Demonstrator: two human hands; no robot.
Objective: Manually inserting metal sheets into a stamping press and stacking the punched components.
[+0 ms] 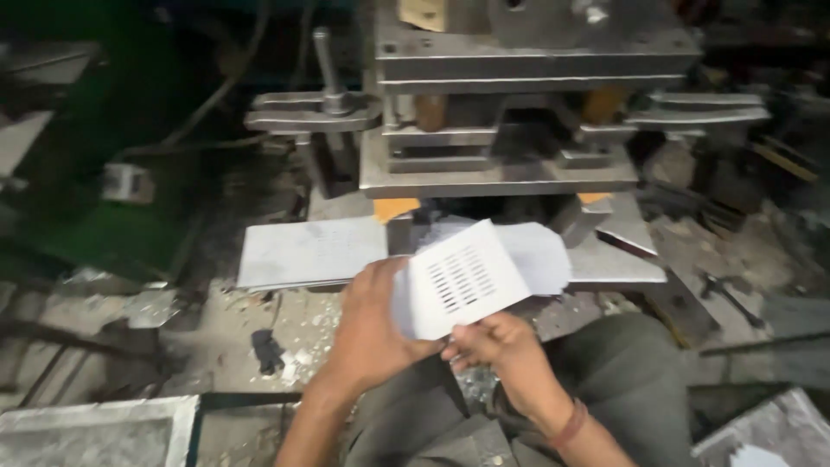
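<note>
**Thin slotted sheet held in both hands before the press**

Right now the person holds a small pale metal sheet [462,278] up in front of the press [510,112], tilted so one corner points toward the machine. Rows of short slots are punched through its middle. The left hand [372,324] wraps the sheet's left edge, thumb side against the back, its grip closed on the plate. The right hand [493,342] pinches the lower edge between thumb and fingers, also closed on the sheet. More pale sheets appear to sit behind it in the left hand, though how many cannot be told.

Judging by how flat it stays while held only at two edges, the sheet is stiff yet thin and light. Its cut edges and slot rims are likely sharp, so the plain margins outside the slotted patch look like the safest place to hold, fingers flat rather than sliding along an edge. A smooth bare surface may slip if pinched loosely.

Under the press, a flat grey blank [311,252] lies on the left part of the press bed, and another plate [618,259] lies at the right. Metal scraps [303,333] litter the floor below, beside a dark small object [266,350]. A grey tray [95,430] sits at the lower left corner of the view, near the person's knee [622,363].
</note>
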